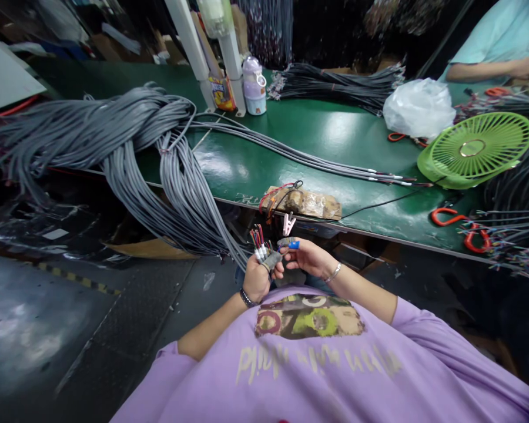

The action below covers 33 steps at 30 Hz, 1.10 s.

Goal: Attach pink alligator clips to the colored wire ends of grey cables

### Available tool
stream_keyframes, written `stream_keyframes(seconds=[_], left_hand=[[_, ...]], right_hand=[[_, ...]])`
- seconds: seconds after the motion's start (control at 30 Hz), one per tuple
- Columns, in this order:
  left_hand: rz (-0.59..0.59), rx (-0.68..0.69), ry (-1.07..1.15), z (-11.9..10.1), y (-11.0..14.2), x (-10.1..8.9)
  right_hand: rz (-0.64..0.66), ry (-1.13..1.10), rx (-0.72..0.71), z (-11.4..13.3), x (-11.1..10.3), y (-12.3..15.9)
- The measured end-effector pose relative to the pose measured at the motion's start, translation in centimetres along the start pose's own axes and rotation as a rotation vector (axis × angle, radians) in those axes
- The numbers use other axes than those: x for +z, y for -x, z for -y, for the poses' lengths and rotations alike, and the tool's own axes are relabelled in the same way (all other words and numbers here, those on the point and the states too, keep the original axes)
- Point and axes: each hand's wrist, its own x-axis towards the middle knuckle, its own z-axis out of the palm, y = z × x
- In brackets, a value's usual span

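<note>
2 hands (256, 281) (312, 257) near table edge (397, 234)

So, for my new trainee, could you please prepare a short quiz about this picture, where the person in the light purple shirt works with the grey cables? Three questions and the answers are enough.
1. Which of the person's hands grips the round grey plastic-coated cables near their ends with coloured wires?

2. True or false: the lilac plastic bottle with a rounded lid stands upright on the glossy green bench.

3. Fill in the gap: in the picture, the crumpled white plastic bag is to the ____ of the bottle.

Key: 1. the left hand; 2. true; 3. right.
</note>
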Motion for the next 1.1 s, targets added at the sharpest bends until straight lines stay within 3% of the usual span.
stream_keyframes(seconds=[0.3,0.53,0.73,0.97,1.1], left_hand=[[0.053,0.041,-0.077,0.8,0.0,-0.1],[0.016,0.033,-0.065,0.8,0.0,0.0],[-0.018,0.011,-0.047,0.7,-0.1,0.1],[0.150,-0.043,-0.110,0.8,0.0,-0.1],[0.129,-0.025,-0.087,0.7,0.2,-0.2]], right_hand=[[-0.101,0.383,-0.205,-0.7,1.4,0.1],[-0.013,0.287,-0.207,-1.0,0.9,0.2],[-0.024,0.248,-0.220,-1.2,1.1,0.4],[-0.147,0.277,-0.219,-1.8,1.2,-0.4],[-0.260,0.195,-0.260,-1.7,0.7,-1.0]])
